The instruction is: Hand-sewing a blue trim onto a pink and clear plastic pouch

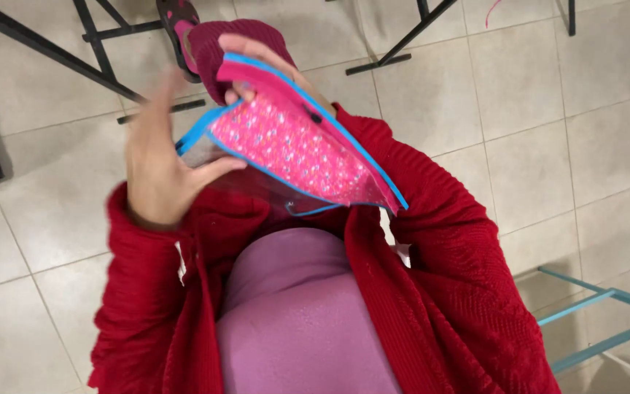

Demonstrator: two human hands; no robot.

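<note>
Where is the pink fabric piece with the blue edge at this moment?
In the head view, the pink fabric piece is up in the centre, held between the left hand and the right hand, above the red cardigan.

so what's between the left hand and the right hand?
Head view: only the pink dotted fabric piece with blue edging spans between the left hand and the right hand.
</note>
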